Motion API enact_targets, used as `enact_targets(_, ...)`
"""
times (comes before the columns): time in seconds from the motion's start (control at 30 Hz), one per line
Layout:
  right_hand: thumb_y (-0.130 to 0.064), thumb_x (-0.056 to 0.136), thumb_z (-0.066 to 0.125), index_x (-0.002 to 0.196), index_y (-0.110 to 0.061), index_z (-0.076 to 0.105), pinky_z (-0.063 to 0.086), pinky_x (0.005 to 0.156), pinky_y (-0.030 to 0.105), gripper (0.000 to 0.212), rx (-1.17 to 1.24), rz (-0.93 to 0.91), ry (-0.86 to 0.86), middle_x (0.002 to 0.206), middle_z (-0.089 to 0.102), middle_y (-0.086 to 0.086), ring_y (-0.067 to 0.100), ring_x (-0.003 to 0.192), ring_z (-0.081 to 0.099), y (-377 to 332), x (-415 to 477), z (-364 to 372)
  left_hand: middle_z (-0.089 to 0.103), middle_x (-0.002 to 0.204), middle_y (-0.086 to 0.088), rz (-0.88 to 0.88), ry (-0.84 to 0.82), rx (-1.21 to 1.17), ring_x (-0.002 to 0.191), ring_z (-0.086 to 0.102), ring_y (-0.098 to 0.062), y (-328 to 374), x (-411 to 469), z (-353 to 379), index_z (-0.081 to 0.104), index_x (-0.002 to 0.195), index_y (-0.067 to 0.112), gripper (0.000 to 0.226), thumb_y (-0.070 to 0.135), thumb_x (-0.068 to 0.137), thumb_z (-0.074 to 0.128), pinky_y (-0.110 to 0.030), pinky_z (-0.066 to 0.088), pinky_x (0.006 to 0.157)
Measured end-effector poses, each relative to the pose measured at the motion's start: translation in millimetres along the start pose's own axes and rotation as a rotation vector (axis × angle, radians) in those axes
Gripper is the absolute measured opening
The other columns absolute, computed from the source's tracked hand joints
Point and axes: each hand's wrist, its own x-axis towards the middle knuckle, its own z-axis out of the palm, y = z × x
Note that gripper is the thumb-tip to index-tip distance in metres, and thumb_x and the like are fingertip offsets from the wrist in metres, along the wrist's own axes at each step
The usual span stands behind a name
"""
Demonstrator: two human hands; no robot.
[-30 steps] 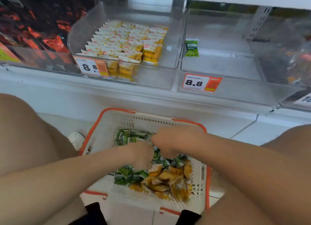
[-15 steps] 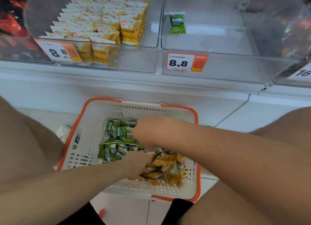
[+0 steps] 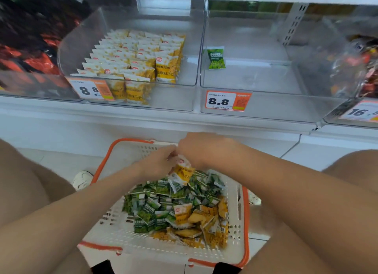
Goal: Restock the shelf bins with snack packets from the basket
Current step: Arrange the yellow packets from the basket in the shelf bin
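A white basket with an orange rim [image 3: 244,212] sits on the floor between my knees. It holds several green packets [image 3: 163,204] and several yellow packets [image 3: 206,226]. My left hand [image 3: 157,164] and my right hand [image 3: 201,148] meet above the basket's far side. Together they pinch a small bunch of yellow packets [image 3: 183,171] that hangs below the fingers. On the shelf, one clear bin [image 3: 190,48] has rows of yellow packets [image 3: 133,56]. The bin to its right [image 3: 255,101] holds a single green packet [image 3: 216,57].
Orange price tags [image 3: 227,100] marked 8.8 hang on both bin fronts. A bin of red and black packets [image 3: 30,48] stands at far left, one with dark packets [image 3: 360,64] at far right. A white shoe [image 3: 82,179] lies left of the basket.
Both hands have risen out of the pile to the basket's far side. My left hand has left the yellow heap, and yellow packets now hang between the two hands.
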Motion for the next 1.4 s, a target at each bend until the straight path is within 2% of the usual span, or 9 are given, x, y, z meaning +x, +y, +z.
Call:
enact_targets(0.17, -0.025, 0.096, 0.066, 0.127, -0.009, 0.059, 0.054, 0.078, 0.038, 0.036, 0.400, 0.097, 0.210, 0.121, 0.061, 0.013, 0.031, 0.103, 0.061, 22, 4, -21, 0.061, 0.090, -0.015, 0.058, 0.067, -0.356, 0.080, 0.056, -0.024, 36, -23, -56, 0.053, 0.109, 0.002, 0.022, 0.024, 0.109, 0.052, -0.039, 0.051, 0.074)
enact_targets(0.37, -0.023, 0.089, 0.080, 0.092, -0.017, 0.077, 0.056, 0.078, 0.032, 0.008, 0.841, 0.172, 0.529, 0.091, 0.075, 0.003, 0.016, 0.085, 0.070, 30, 7, -40, 0.079, 0.103, -0.009, 0.143, 0.028, -0.438, 0.097, 0.076, -0.026, 47, -40, -95, 0.068, 0.124, 0.016, 0.048, 0.009, 0.081, 0.087, -0.038, 0.060, 0.093)
enact_targets(0.63, -0.025, 0.090, 0.078, 0.093, -0.023, 0.072, 0.054, 0.071, 0.030, 0.007, 1.092, 0.301, 0.660, 0.086, 0.074, 0.000, 0.013, 0.078, 0.070, 28, 18, -44, 0.080, 0.106, -0.005, 0.163, 0.097, -0.513, 0.097, 0.076, -0.017, 44, -40, -103, 0.074, 0.116, 0.012, 0.027, 0.004, 0.090, 0.077, -0.027, 0.057, 0.084)
enact_targets(0.77, -0.036, 0.089, 0.078, 0.090, -0.021, 0.071, 0.061, 0.072, 0.042, 0.017, 1.107, 0.243, 0.705, 0.076, 0.074, 0.002, 0.017, 0.070, 0.071, 26, 18, -50, 0.078, 0.092, 0.007, 0.185, 0.153, -0.539, 0.088, 0.072, -0.009, 47, -41, -109, 0.077, 0.100, 0.026, 0.024, 0.002, 0.093, 0.074, -0.039, 0.055, 0.092)
enact_targets(0.93, -0.034, 0.071, 0.090, 0.086, -0.018, 0.070, 0.058, 0.069, 0.053, 0.030, 1.097, 0.115, 0.678, 0.072, 0.073, 0.011, 0.033, 0.072, 0.071, 30, 15, -62, 0.079, 0.110, -0.004, 0.242, 0.279, -0.618, 0.109, 0.074, -0.023, 58, -42, -123, 0.067, 0.123, 0.011, 0.034, 0.008, 0.091, 0.078, -0.037, 0.057, 0.099)
enact_targets(1.03, -0.025, 0.069, 0.092, 0.090, -0.020, 0.071, 0.061, 0.073, 0.046, 0.031, 1.077, 0.174, 0.827, 0.079, 0.075, 0.001, 0.024, 0.076, 0.073, 33, 18, -75, 0.078, 0.099, -0.001, 0.277, 0.508, -0.451, 0.093, 0.075, -0.017, 64, -37, -134, 0.066, 0.111, 0.015, 0.036, 0.022, 0.083, 0.088, -0.030, 0.059, 0.088)
enact_targets(1.17, -0.019, 0.082, 0.081, 0.124, -0.017, 0.064, 0.054, 0.089, 0.041, 0.045, 0.815, 0.303, 1.011, 0.108, 0.073, 0.004, 0.030, 0.101, 0.067, 41, 26, -93, 0.070, 0.106, 0.006, 0.308, 0.746, 0.033, 0.094, 0.068, -0.013, 56, -24, -152, 0.066, 0.110, 0.020, 0.028, 0.027, 0.088, 0.082, -0.020, 0.049, 0.079)
enact_targets(1.27, -0.010, 0.088, 0.074, 0.137, -0.015, 0.056, 0.051, 0.090, 0.044, 0.052, 0.572, 0.281, 1.044, 0.121, 0.068, 0.013, 0.038, 0.111, 0.062, 51, 40, -105, 0.065, 0.120, -0.004, 0.269, 0.774, 0.407, 0.112, 0.055, -0.031, 53, -12, -161, 0.065, 0.119, 0.020, 0.032, 0.030, 0.091, 0.075, -0.039, 0.043, 0.092)
enact_targets(1.4, 0.004, 0.083, 0.067, 0.138, -0.011, 0.048, 0.055, 0.079, 0.049, 0.060, 0.389, 0.306, 0.916, 0.110, 0.062, 0.021, 0.047, 0.096, 0.063, 54, 68, -115, 0.056, 0.132, -0.005, 0.113, 0.587, 0.682, 0.122, 0.048, -0.037, 56, -6, -169, 0.058, 0.128, 0.025, 0.037, 0.038, 0.094, 0.064, -0.051, 0.042, 0.099)
